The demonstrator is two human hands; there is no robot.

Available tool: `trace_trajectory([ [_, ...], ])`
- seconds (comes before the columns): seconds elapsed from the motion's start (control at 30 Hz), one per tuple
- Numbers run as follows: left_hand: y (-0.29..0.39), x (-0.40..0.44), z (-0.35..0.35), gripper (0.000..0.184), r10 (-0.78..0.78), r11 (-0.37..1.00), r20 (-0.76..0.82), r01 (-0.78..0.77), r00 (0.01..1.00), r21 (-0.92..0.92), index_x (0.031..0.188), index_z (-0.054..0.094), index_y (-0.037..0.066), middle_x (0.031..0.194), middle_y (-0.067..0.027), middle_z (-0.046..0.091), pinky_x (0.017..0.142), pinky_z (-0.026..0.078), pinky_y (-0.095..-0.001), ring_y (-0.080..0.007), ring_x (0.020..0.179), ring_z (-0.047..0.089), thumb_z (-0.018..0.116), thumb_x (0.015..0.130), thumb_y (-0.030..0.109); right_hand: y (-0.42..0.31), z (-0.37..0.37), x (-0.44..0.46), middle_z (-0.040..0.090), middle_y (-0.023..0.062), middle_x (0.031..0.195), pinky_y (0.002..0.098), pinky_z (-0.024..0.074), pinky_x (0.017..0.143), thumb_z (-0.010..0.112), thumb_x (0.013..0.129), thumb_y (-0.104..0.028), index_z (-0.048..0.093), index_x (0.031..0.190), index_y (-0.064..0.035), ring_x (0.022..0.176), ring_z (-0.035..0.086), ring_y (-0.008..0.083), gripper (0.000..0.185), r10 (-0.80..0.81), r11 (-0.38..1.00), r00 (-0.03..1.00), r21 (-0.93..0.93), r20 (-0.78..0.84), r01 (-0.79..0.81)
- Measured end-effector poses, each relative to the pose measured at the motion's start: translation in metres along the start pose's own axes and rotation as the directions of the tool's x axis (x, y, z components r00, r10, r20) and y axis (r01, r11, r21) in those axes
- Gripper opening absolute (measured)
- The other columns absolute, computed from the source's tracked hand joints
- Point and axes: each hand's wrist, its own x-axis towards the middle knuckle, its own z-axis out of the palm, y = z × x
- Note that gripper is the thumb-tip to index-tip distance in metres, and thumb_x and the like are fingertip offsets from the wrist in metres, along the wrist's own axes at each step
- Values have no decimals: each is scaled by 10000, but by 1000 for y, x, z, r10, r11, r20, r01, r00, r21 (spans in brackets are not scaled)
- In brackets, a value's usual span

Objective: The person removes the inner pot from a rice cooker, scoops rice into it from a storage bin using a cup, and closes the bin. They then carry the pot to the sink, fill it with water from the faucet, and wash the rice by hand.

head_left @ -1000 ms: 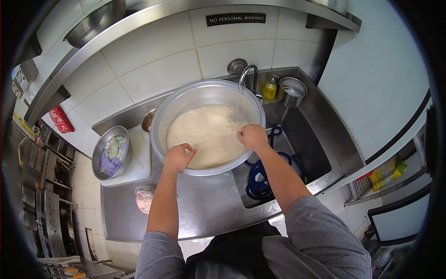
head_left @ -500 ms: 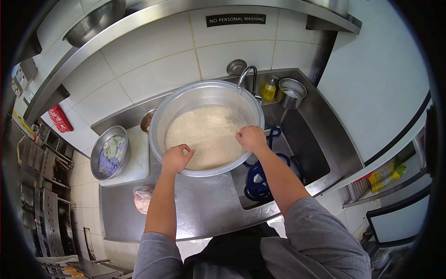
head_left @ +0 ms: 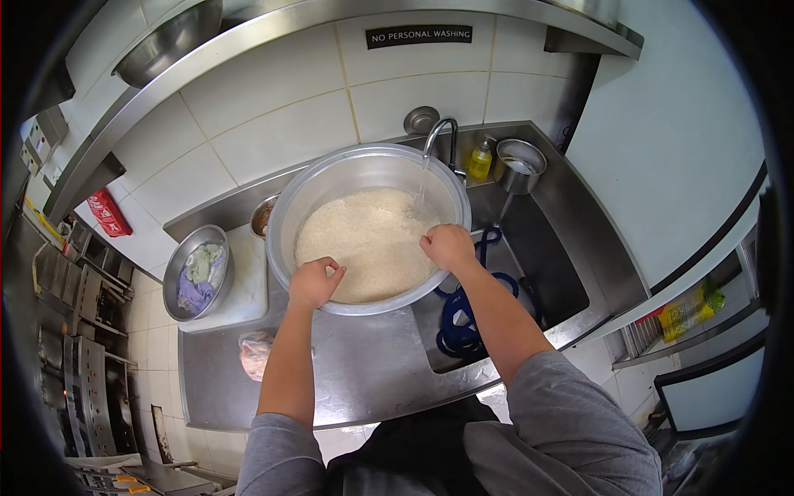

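Observation:
A big round metal basin [head_left: 372, 159] stands on the sink counter, partly over the sink bowl. White rice grains [head_left: 364, 240] fill its lower part. At the near left rim my left hand [head_left: 315, 283] is closed on the basin, with the thumb over the inside. My right hand [head_left: 447, 247] is closed on the near right rim; its fingers curl and are partly hidden. From the curved faucet [head_left: 442, 128] above the far right side, a thin stream of water runs into the basin.
The sink [head_left: 554, 256] holds a coiled blue hose [head_left: 460, 326]. Behind it stand a yellow soap bottle [head_left: 480, 160] and a metal pot [head_left: 520, 169]. Leftward are a bowl of cloths [head_left: 198, 277], a white board [head_left: 248, 285] and a wrapped pinkish bundle [head_left: 255, 355]. A shelf [head_left: 314, 21] hangs overhead.

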Motion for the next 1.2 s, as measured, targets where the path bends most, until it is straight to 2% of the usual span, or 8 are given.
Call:
trace_trajectory([
  [0.17, 6, -2, -6, 340, 1, 1000, -10, -1, 1000, -6, 998, 746, 150, 748, -124, 681, 703, 531, -441, -308, 752, 682, 643, 907, 461, 1, 1, -1, 728, 177, 839, 464, 519, 881, 578, 899, -331, 759, 803, -46, 836, 698, 356, 351, -40, 999, 998, -18, -38, 40],
  [0.23, 12, -4, -13, 372, -55, 998, 73, 56, 996, -17, 1047, 740, 147, 866, -172, 727, 831, 544, -456, -353, 907, 698, 607, 917, 469, 0, -1, -1, 727, 176, 839, 463, 519, 881, 578, 901, -331, 759, 803, -46, 838, 698, 354, 351, -36, 999, 999, -12, -28, 36],
  [0.27, 11, -4, -13, 372, -55, 998, 72, 56, 996, -17, 1047, 740, 147, 866, -172, 727, 831, 544, -456, -353, 907, 698, 607, 917, 469, 0, -2, -1, 727, 175, 839, 463, 518, 882, 577, 902, -331, 759, 803, -47, 841, 697, 352, 352, -31, 1000, 999, -7, -16, 31],
  [0.37, 6, -2, -7, 369, -49, 999, 57, 50, 997, -13, 1040, 741, 145, 866, -174, 728, 830, 545, -455, -357, 903, 698, 608, 916, 466, -1, -4, -2, 726, 175, 842, 458, 516, 886, 578, 902, -332, 760, 806, -48, 844, 696, 351, 351, -24, 1000, 1000, 3, -10, 24],
  [0.43, 1, -1, -1, 333, 0, 1000, -21, -1, 1000, -9, 994, 748, 149, 749, -122, 681, 709, 533, -441, -308, 755, 683, 639, 911, 452, -1, -4, -2, 726, 174, 844, 456, 516, 887, 579, 902, -332, 761, 807, -49, 844, 696, 351, 349, -26, 1000, 999, 1, -19, 26],
  [1.2, -1, -1, -1, 333, 2, 999, -24, -3, 1000, -36, 1013, 747, 138, 756, -118, 682, 705, 530, -434, -300, 748, 681, 644, 914, 438, -1, -3, -3, 723, 185, 834, 468, 533, 856, 579, 888, -322, 760, 803, -43, 834, 697, 360, 343, -40, 999, 998, -3, -43, 40],
])
